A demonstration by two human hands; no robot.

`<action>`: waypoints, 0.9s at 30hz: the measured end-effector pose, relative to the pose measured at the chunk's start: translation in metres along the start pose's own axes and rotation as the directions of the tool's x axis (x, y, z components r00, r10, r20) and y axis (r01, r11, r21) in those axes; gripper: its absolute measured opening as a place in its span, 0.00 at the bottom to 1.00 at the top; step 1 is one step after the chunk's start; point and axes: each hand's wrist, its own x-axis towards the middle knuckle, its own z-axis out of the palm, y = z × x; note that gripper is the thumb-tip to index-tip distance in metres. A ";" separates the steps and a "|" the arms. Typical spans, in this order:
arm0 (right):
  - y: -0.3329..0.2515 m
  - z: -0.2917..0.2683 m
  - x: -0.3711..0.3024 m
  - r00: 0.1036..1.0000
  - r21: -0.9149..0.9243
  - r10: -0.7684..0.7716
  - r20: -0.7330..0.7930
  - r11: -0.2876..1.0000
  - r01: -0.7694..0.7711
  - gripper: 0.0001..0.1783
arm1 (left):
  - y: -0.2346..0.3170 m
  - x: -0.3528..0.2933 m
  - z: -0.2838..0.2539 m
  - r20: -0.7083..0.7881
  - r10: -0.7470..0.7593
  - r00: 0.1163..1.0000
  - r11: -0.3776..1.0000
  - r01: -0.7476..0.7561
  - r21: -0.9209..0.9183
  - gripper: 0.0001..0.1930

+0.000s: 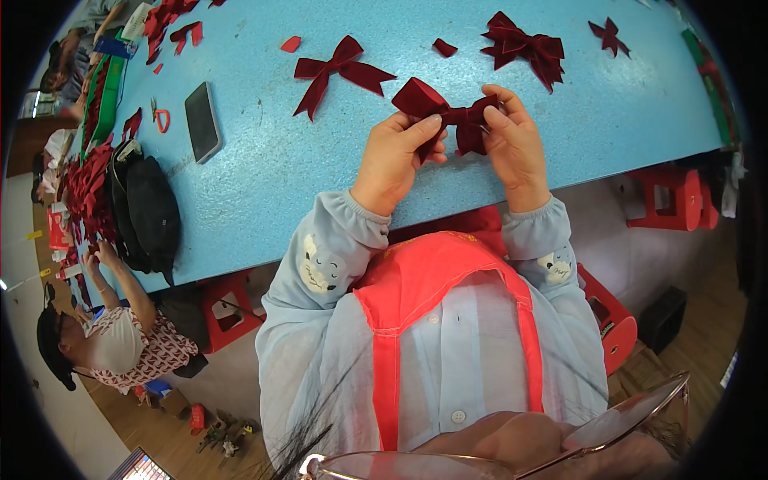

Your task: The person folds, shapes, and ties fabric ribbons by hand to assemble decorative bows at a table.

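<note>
A dark red velvet bow (448, 116) is held up just above the near edge of the blue bench (264, 160), right in front of the person. The left hand (394, 156) is closed around the bow's left loop, thumb pressed across the top of the fabric and fingers curled beneath. The right hand (512, 144) is pinched on the right loop and the knot, fingertips drawn tight together on the ribbon. Both hands are shut on the same bow, close together, almost touching at the middle. Behind them on the bench, a finished bow with long tails (340, 72) is laid flat, and a fuller layered bow (524, 46) is seen further right. A small bow (608, 36) is set near the far edge. A dark phone (202, 120) is lying to the left, with orange-handled snips (160, 118) beside it. A black bag (148, 212) is slumped at the bench's left end, where another person's hand (104, 254) is busy among red ribbon pieces.
</note>
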 end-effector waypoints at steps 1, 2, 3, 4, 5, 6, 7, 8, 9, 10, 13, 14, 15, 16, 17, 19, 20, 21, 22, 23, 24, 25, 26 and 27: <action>-0.001 0.000 0.000 1.000 -0.004 -0.002 -0.001 1.000 0.002 0.17 | -0.002 0.002 -0.001 0.005 0.006 1.000 0.999 -0.006 -0.032 0.08; -0.003 0.004 0.000 0.999 0.091 0.024 0.029 0.995 -0.027 0.18 | -0.002 0.002 0.000 0.009 0.007 1.000 0.999 -0.007 -0.035 0.08; -0.005 0.007 0.000 0.997 0.188 0.045 0.060 0.981 -0.056 0.19 | -0.002 0.002 0.001 -0.001 0.010 1.000 0.999 -0.010 -0.053 0.08; -0.003 0.008 -0.001 0.997 0.187 0.041 0.060 0.981 -0.051 0.19 | -0.001 0.002 0.002 -0.011 0.013 1.000 0.997 -0.013 -0.071 0.08; 0.000 0.007 -0.002 0.994 0.145 0.094 0.052 0.984 -0.100 0.19 | -0.001 0.002 0.002 -0.007 0.014 1.000 0.997 -0.015 -0.069 0.08; 0.003 0.006 -0.004 0.988 0.105 0.146 0.040 0.983 -0.150 0.20 | -0.003 0.002 0.002 0.006 0.023 1.000 0.997 -0.023 -0.071 0.08; 0.005 0.007 -0.006 0.989 0.106 0.141 0.039 0.984 -0.144 0.20 | -0.004 0.002 0.002 0.019 0.033 0.999 0.997 -0.031 -0.073 0.08; 0.007 0.009 -0.007 0.990 0.075 0.144 0.007 0.987 -0.144 0.18 | -0.005 0.002 0.002 0.024 0.033 0.999 0.997 -0.031 -0.069 0.08; 0.008 0.011 -0.007 0.989 0.045 0.143 -0.027 0.989 -0.142 0.17 | -0.006 0.003 0.002 0.019 0.039 0.999 0.997 -0.038 -0.061 0.07; 0.010 0.012 -0.007 0.990 0.047 0.135 -0.030 0.990 -0.133 0.17 | -0.006 0.003 0.003 0.014 0.046 0.999 0.998 -0.045 -0.052 0.06; 0.012 0.016 -0.005 0.983 0.021 0.107 -0.148 0.994 -0.105 0.16 | -0.002 -0.003 0.011 0.061 0.074 0.995 0.994 -0.069 -0.081 0.07; 0.011 0.016 -0.005 0.987 -0.018 0.115 -0.112 0.993 -0.118 0.16 | -0.001 -0.003 0.013 0.062 0.076 0.995 0.994 -0.071 -0.078 0.07; 0.011 0.017 -0.006 0.989 -0.060 0.128 -0.077 0.989 -0.133 0.16 | -0.001 -0.003 0.014 0.066 0.077 0.995 0.997 -0.074 -0.038 0.07; 0.009 0.018 -0.008 0.989 -0.059 0.129 -0.076 0.989 -0.134 0.16 | -0.002 -0.004 0.014 0.068 0.077 0.995 0.997 -0.077 0.001 0.08; 0.006 0.018 -0.010 0.998 -0.102 0.057 -0.041 0.993 -0.061 0.15 | -0.003 -0.002 0.011 0.071 0.059 0.996 0.998 -0.058 -0.012 0.09; 0.001 0.021 -0.011 1.000 -0.142 -0.013 -0.001 0.990 0.013 0.15 | -0.002 -0.003 0.011 0.057 0.079 0.995 0.997 -0.078 -0.026 0.09; 0.000 0.022 -0.011 1.000 -0.174 -0.017 0.001 0.985 0.017 0.15 | -0.002 -0.003 0.011 0.044 0.098 0.994 0.995 -0.096 -0.039 0.08; -0.001 0.022 -0.011 1.000 -0.206 -0.023 -0.001 0.978 0.022 0.15 | -0.002 -0.003 0.012 0.046 0.096 0.994 0.995 -0.094 -0.039 0.08; 0.000 0.022 -0.011 1.000 -0.207 -0.023 -0.003 0.978 0.022 0.15 | -0.002 -0.004 0.014 0.038 0.100 0.994 0.994 -0.098 -0.043 0.08; 0.000 0.022 -0.010 0.999 -0.220 -0.038 -0.009 0.975 0.035 0.14 | -0.002 -0.005 0.015 0.031 0.104 0.994 0.994 -0.102 -0.046 0.07; 0.001 0.023 -0.010 0.999 -0.232 -0.052 -0.012 0.971 0.048 0.14 | -0.003 -0.005 0.016 0.031 0.103 0.994 0.994 -0.101 -0.047 0.07; 0.001 0.021 -0.009 0.999 -0.233 -0.051 -0.012 0.971 0.047 0.14 | -0.003 -0.006 0.016 0.024 0.137 0.990 0.990 -0.136 -0.034 0.07; 0.001 0.019 -0.009 0.998 -0.231 -0.060 -0.015 0.971 0.055 0.14 | -0.004 -0.006 0.016 0.018 0.172 0.985 0.985 -0.171 -0.021 0.08; 0.002 0.017 -0.008 0.997 -0.230 -0.069 -0.018 0.971 0.063 0.14 | -0.004 -0.006 0.016 0.017 0.172 0.985 0.985 -0.171 -0.022 0.08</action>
